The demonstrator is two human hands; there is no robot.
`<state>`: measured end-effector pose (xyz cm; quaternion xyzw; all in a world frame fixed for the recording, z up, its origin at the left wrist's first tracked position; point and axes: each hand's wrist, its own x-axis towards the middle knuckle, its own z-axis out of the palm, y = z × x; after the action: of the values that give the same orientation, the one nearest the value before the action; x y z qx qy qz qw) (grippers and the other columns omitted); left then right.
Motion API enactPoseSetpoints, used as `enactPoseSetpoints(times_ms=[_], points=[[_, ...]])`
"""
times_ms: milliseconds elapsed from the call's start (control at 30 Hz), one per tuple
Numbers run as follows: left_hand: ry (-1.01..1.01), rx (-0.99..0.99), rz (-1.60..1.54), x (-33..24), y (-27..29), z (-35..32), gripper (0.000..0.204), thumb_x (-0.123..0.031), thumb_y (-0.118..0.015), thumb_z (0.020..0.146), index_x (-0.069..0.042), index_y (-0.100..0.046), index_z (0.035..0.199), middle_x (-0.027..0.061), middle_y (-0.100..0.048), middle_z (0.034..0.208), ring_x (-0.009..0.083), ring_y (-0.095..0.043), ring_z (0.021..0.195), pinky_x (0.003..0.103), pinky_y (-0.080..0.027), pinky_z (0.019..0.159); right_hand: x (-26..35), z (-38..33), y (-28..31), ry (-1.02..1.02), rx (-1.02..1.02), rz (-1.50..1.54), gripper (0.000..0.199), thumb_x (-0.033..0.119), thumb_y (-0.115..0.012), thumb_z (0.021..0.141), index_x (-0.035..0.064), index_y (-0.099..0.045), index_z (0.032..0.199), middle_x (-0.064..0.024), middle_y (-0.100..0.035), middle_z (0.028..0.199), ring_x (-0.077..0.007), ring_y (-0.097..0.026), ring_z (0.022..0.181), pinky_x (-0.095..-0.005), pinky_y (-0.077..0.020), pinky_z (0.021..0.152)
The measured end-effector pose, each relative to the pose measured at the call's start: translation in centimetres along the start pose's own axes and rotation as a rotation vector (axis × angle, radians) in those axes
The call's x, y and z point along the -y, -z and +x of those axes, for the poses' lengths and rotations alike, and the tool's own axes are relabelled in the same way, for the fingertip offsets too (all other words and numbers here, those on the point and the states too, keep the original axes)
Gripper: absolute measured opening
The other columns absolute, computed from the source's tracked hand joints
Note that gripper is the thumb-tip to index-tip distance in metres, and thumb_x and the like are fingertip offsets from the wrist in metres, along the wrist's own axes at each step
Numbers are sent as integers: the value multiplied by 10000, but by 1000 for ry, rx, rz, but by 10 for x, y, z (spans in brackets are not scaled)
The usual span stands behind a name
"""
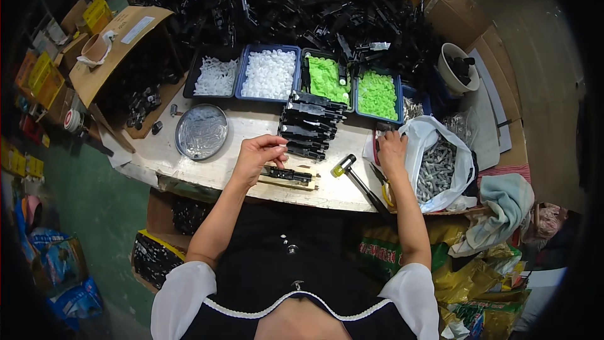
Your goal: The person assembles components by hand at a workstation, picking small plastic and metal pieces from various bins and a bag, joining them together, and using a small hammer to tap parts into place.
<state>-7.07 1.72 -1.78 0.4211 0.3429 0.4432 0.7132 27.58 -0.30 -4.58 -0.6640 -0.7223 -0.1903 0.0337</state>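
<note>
In the head view, the left hand hovered with its grip pressed together, fingertips bunched just above the near end of a long black plastic part; whether they pinched anything small could not be told. That part lay flat on a pale wooden block at the front of the surface, its long axis running left to right, tilting slightly down toward the person's right. The right hand rested at the mouth of a white plastic bag of grey metal pieces, its grip curled; what it held could not be told. A small mallet lay between the hands, beside a stack of black parts.
</note>
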Motion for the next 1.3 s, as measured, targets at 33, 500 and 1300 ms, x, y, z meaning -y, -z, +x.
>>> enactPoseSetpoints(times_ms=[33,500,1300], points=[[-14,-2,3,2,-2,1,143,9,-570,778,39,-600,915,100,-602,726,131,-584,604,233,-507,518,1,2,2,7,-27,12,92,68,-505,655,77,-584,702,-63,-516,753,-226,-469,803,-391,-321,693],[10,22,3,5,-16,-24,192,-4,-582,779,45,-582,965,90,-598,784,122,-582,658,226,-496,556,6,-1,21,-301,-249,811,60,86,-590,737,67,-605,791,-34,-561,727,-166,-535,698,-267,-384,623],[-41,140,-61,11,-26,-42,323,12,-588,772,16,-523,1088,48,-558,796,92,-564,657,222,-507,550,158,-8,90,1,54,1528,77,103,-601,739,30,-595,764,-30,-543,736,-166,-487,679,-291,-348,653]])
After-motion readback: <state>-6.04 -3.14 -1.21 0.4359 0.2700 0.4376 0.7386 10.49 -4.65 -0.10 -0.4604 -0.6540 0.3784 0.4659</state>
